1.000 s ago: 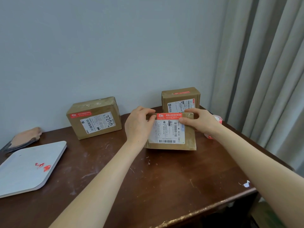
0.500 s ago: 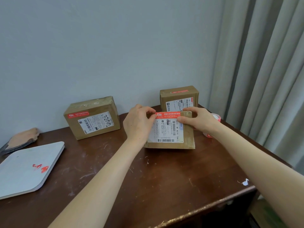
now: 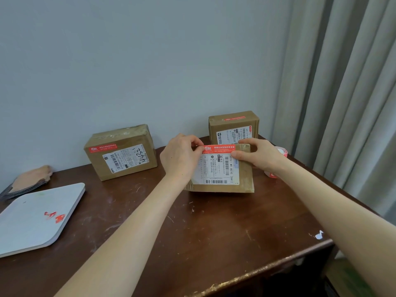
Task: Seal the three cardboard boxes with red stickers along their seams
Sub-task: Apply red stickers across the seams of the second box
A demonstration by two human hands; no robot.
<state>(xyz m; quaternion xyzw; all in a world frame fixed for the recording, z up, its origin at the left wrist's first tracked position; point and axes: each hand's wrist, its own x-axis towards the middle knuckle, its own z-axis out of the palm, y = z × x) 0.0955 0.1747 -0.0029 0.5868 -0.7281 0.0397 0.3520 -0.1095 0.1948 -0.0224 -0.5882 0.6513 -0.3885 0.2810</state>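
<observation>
Near box: a flat cardboard box (image 3: 222, 174) lies in the middle of the bench (image 3: 192, 243), its white shipping label facing up.
Red sticker: the red sticker (image 3: 218, 148) runs along the box's far edge, above the label.
Left hand: the left hand (image 3: 182, 155) grips that far edge, fingers (image 3: 194, 139) curled over it and thumb pressing the sticker's left end.
Right hand: the right hand (image 3: 261, 156) pinches the same edge at the sticker's right end, fingers (image 3: 246, 142) over the top and thumb on the label.
Left box: a box (image 3: 121, 152) by the wall has a red strip on its upper left.
Back box: an upright box (image 3: 233, 127) behind the near one has a red strip on top.
Sticker roll: a red and white roll (image 3: 281, 152) is partly hidden behind the right wrist.
White board: a white board (image 3: 32, 217) at the left carries red scraps.
</observation>
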